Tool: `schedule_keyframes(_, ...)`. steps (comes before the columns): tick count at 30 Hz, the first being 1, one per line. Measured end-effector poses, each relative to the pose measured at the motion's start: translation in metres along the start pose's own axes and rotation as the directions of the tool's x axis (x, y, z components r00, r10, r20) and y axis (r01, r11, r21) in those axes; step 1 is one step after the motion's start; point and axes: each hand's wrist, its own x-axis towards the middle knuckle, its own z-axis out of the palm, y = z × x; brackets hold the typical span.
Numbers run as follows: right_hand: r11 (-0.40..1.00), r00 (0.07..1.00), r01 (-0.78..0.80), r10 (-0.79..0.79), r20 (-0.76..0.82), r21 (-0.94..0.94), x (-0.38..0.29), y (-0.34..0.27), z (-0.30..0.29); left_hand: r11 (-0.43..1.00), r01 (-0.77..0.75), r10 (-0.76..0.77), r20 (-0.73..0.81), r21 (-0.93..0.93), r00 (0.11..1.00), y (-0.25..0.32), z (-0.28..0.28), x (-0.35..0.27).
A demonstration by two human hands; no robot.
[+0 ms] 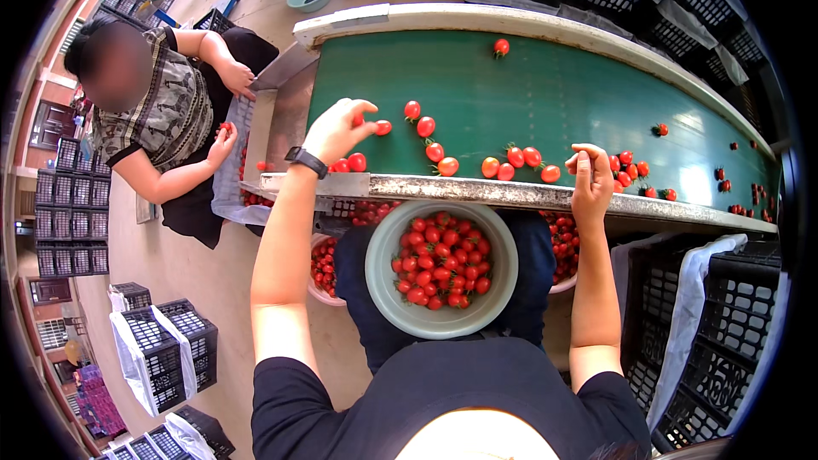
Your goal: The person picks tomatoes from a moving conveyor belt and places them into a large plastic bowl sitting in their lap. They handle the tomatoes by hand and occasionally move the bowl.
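Note:
My left hand (337, 132) is over the left end of the green conveyor belt (575, 92), thumb and forefinger apart. A cherry tomato (358, 120) shows between them; whether it is gripped or lies beneath is unclear. Just past the thumb tip lies another cherry tomato (383, 128). My right hand (591, 179) hovers at the belt's near edge with curled fingers and the thumb against the forefinger; its inside is hidden. Beside it sits a cluster of cherry tomatoes (624, 177). On my lap rests a grey-green plastic basin (378, 268) holding many red cherry tomatoes (441, 259).
A metal rail (473, 190) borders the belt's near side. Tomato-filled basins (324, 266) stand by both my legs. A co-worker (172, 96) sits left, beside a lined crate (227, 182). Black plastic crates (716, 326) stand close on my right; more crates (166, 351) are at left.

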Motion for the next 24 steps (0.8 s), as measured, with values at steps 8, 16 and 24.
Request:
schedule_keyframes(8, 1.0, 1.0, 0.002, -0.002, 0.005, 0.004, 0.001, -0.005, 0.004, 0.993, 0.109, -0.112, -0.067, -0.039, 0.991, 0.008, -0.005, -0.001)
schedule_keyframes(16, 1.0, 1.0, 0.006, -0.006, 0.009, 0.008, 0.0, -0.005, 0.002, 0.859, 0.064, 0.234, 0.501, -0.508, 0.834, 0.112, -0.004, -0.06)
schedule_keyframes(24, 1.0, 1.0, 0.011, -0.011, 0.004, -0.008, 0.001, -0.009, 0.004, 0.956, 0.264, -0.242, -0.161, 0.132, 0.957, -0.007, 0.02, 0.02)
